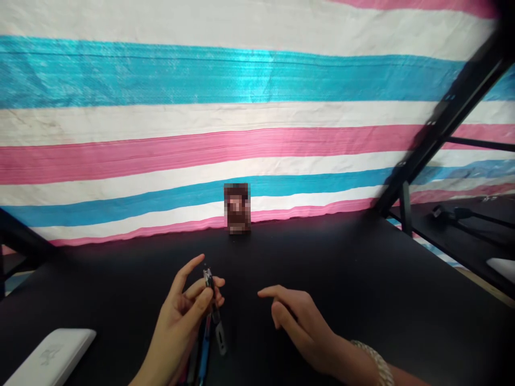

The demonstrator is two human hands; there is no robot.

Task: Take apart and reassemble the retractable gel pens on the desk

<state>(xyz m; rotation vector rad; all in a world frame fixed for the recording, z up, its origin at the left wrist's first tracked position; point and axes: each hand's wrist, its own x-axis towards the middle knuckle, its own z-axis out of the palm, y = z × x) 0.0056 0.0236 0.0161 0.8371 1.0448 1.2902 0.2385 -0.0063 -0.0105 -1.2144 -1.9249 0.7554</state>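
My left hand (189, 303) is raised over the black table (322, 257) with its fingers pinched round a bundle of pens (211, 316). The pens point up and away, and one has a blue barrel. The index finger sticks out above them. To the right of the pens, my right hand (295, 319) hovers just above the table, fingers loosely curled and index finger pointing left toward the pens. It holds nothing. A beaded bracelet (376, 362) sits on its wrist.
A small blurred card (237, 208) stands at the table's far edge against a pink, blue and white striped tarp (241, 107). A white flat device (50, 356) lies at the near left. A black metal frame (438, 128) rises at the right, with another table behind it.
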